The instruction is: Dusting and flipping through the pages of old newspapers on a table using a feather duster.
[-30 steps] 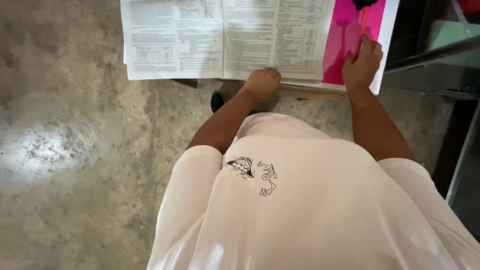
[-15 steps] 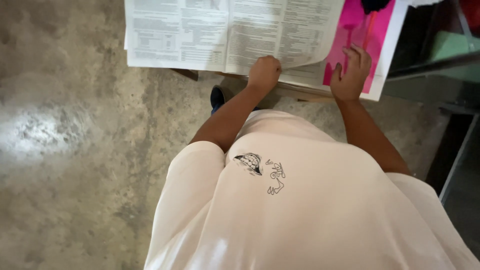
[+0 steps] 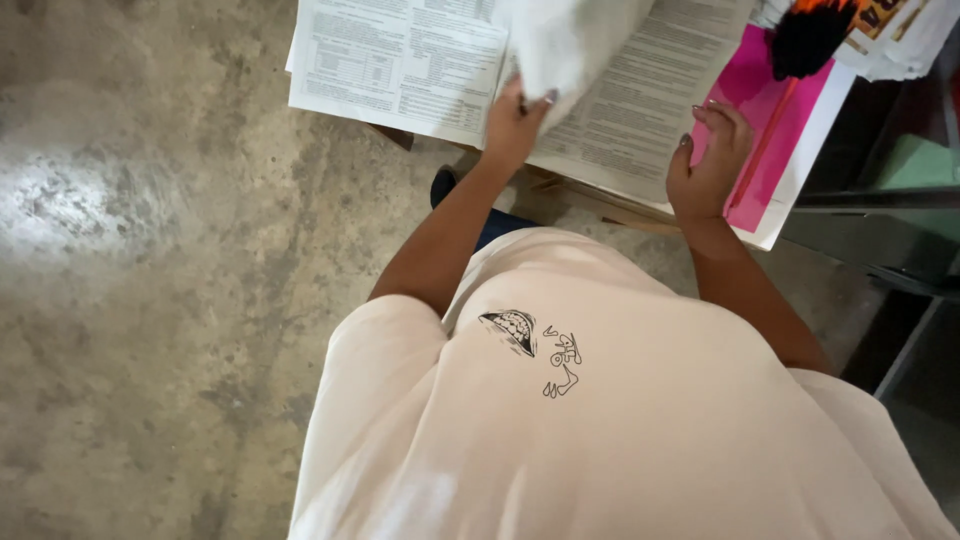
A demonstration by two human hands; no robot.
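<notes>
The floor is bare grey concrete, mottled and worn, with a pale glare patch at one side. At its edge a wooden surface carries a spread of large white printed paper sheets and a bright pink sheet under them. The left hand has its fingers pinched shut on a lifted, curling page. The right hand lies flat, fingers apart, on the pink sheet's border.

Left of newspaper open floor — right, dark shelf.
</notes>
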